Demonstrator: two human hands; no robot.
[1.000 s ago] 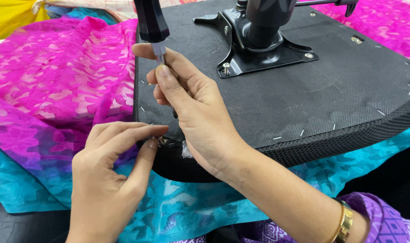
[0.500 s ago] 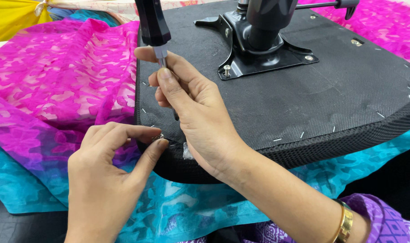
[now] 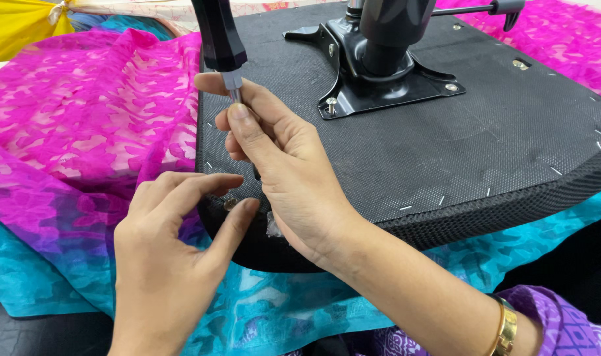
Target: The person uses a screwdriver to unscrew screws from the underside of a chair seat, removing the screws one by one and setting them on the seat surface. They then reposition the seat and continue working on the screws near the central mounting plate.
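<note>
Where the seat base curves down at its near left corner, a small round metal fastener sits in the black mesh, and both hands meet there. A screwdriver stands nearly upright over that corner, its black handle rising out of the top of the frame and its thin shaft running down toward the fastener; the tip is hidden behind the fingers, so whether it has seated cannot be told. Closed in a pinch round the shaft just under the handle, the right hand comes in from the lower right, its wrist carrying a gold bangle. Loosely curled, the left hand holds nothing; its forefinger and thumb bracket the fastener from the left, thumb tip touching or just beside it. This hand is the nearer one. Further back a black metal mounting plate is bolted on. Pink and turquoise cloth lies beneath
</note>
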